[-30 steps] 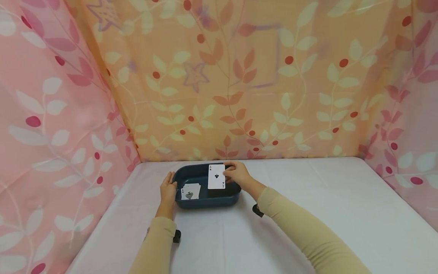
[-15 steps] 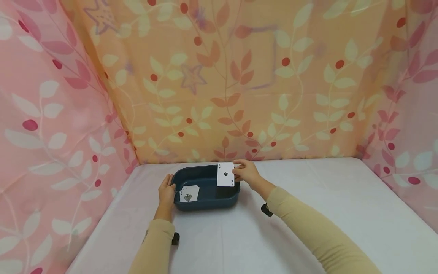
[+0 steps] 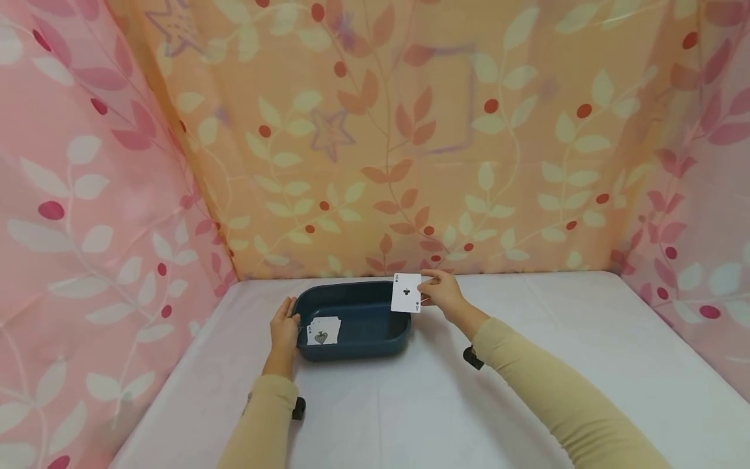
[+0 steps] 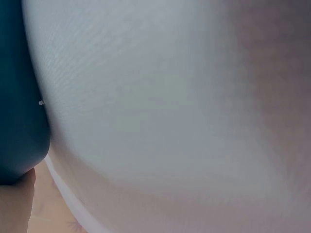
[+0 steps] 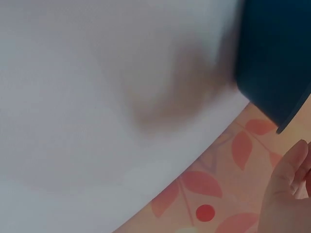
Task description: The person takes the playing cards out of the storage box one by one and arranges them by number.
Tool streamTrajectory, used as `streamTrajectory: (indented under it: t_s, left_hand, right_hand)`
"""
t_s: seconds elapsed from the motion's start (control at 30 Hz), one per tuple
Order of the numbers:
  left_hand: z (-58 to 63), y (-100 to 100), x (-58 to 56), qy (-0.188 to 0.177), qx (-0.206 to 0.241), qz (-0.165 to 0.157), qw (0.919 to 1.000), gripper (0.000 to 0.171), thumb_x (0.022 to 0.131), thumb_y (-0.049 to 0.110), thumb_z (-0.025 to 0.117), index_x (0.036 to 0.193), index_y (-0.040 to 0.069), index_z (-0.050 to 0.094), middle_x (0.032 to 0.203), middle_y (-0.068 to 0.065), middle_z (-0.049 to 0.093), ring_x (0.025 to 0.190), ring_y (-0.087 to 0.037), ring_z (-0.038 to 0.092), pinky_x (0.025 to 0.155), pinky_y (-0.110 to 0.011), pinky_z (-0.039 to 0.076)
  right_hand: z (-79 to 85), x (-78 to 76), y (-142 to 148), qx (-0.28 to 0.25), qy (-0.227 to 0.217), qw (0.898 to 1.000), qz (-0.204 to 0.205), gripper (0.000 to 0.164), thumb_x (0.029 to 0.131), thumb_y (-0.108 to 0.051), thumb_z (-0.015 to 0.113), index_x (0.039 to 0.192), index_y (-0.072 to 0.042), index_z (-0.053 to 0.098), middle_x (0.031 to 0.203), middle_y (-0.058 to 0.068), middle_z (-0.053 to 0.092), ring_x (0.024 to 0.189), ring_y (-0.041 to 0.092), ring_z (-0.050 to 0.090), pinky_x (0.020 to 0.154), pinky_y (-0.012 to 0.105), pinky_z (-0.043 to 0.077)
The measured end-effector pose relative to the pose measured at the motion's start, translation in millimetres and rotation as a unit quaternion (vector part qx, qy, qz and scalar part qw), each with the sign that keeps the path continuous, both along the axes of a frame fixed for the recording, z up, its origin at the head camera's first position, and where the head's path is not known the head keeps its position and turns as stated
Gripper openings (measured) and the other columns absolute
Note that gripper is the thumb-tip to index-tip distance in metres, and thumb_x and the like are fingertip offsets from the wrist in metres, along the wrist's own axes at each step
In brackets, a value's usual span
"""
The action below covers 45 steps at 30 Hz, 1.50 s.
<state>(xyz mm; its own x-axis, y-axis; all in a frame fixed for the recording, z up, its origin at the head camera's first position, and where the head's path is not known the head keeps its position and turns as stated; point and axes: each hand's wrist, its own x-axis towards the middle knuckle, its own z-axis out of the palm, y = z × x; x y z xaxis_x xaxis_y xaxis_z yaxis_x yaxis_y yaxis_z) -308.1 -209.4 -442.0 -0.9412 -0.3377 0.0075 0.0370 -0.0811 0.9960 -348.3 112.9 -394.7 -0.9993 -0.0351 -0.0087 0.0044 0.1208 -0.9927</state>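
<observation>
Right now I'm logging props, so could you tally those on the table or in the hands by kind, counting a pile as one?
Dark blue dish: 1
Card pile inside it, too overlapped to count singly: 1
Card showing in the right hand: 1
Total: 3

1. Tray (image 3: 357,352): plain dark blue, leaning teal in the wrist views.
2. Ace of clubs (image 3: 406,303): white face, black club and corner marks.
3. Loose cards (image 3: 331,324): white; the top one carries a large grey-and-black patterned spade.
4. Sleeves (image 3: 556,391): plain beige.
5. Wrist pieces (image 3: 299,408): black.
6. Tabletop (image 3: 410,404): plain white.
7. Back cloth (image 3: 410,195): orange, with cream and coral leaves, red dots, purple star outlines.
8. Left cloth (image 3: 135,189): pink, with white and deeper-pink leaves, crimson dots.
</observation>
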Motion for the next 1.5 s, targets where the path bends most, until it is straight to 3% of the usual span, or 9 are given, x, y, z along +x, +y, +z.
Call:
streamTrajectory:
  t_s: [0.27,0.47,0.7,0.87,1.03,1.3,1.5]
  left_hand:
    - [1.9,3,-2.7,-0.004,0.008,0.006,0.9999,0.058,0.096,-0.013,0.032,0.151,-0.006,0.017,0.155,-0.019,0.025,0.145,-0.027,0.018,0.117,-0.036,0.014]
    - [1.1,3,-0.9,-0.007,0.002,0.008,0.9999,0.058,0.096,-0.012,0.032,0.152,-0.005,0.017,0.155,-0.019,0.025,0.145,-0.028,0.017,0.118,-0.037,0.013]
    - [-2.2,2,1.9,-0.009,0.004,0.0,1.0,0.06,0.095,-0.014,0.031,0.152,-0.006,0.014,0.155,-0.02,0.023,0.145,-0.029,0.015,0.117,-0.037,0.015]
    - [-2.2,0,2.8,-0.014,0.003,0.003,0.9999,0.06,0.096,-0.013,0.032,0.152,-0.004,0.014,0.155,-0.019,0.023,0.145,-0.028,0.015,0.117,-0.038,0.016]
    - [-0.5,-2,1.3,-0.018,0.001,0.004,0.9998,0.06,0.096,-0.012,0.032,0.153,-0.003,0.014,0.155,-0.018,0.024,0.145,-0.026,0.016,0.117,-0.038,0.017]
    - [0.8,-2,0.7,-0.016,0.0,0.001,0.9999,0.059,0.097,-0.012,0.032,0.152,-0.004,0.013,0.155,-0.018,0.023,0.145,-0.027,0.015,0.117,-0.038,0.016]
    - [3.8,2,2.7,-0.008,-0.003,-0.002,1.0,0.059,0.096,-0.013,0.031,0.152,-0.005,0.013,0.155,-0.02,0.022,0.145,-0.028,0.014,0.117,-0.038,0.014]
  right_hand:
    - [0.5,-7.8,18,0.008,-0.006,0.999,-0.03,0.042,0.095,0.0,0.056,0.134,0.009,0.047,0.119,0.028,0.061,0.067,0.015,0.061,0.073,0.035,0.058]
    - [-2.6,-12.3,26,0.015,-0.007,0.999,-0.049,0.035,0.095,-0.002,0.057,0.129,0.009,0.053,0.117,0.027,0.063,0.067,0.015,0.062,0.07,0.031,0.058]
    - [-6.4,-12.8,30,0.008,-0.009,0.998,-0.065,0.033,0.094,0.004,0.054,0.126,0.013,0.055,0.11,0.027,0.066,0.065,0.014,0.063,0.078,0.042,0.057]
    - [-8.9,-15.9,31,0.007,-0.012,0.997,-0.074,0.034,0.093,0.006,0.052,0.126,0.014,0.055,0.105,0.027,0.066,0.065,0.013,0.063,0.067,0.031,0.058]
    - [-11.7,-20.3,32,0.017,-0.022,0.995,-0.091,0.035,0.093,0.005,0.053,0.127,0.012,0.056,0.108,0.026,0.064,0.068,0.014,0.061,0.063,0.027,0.056]
    - [-20.0,-25.4,30,0.009,-0.031,0.995,-0.096,0.039,0.09,0.008,0.051,0.128,0.015,0.053,0.115,0.031,0.061,0.069,0.017,0.062,0.072,0.037,0.058]
    - [-25.1,-27.1,32,0.009,-0.047,0.993,-0.112,0.04,0.09,0.006,0.052,0.13,0.013,0.054,0.119,0.029,0.059,0.074,0.018,0.06,0.069,0.031,0.055]
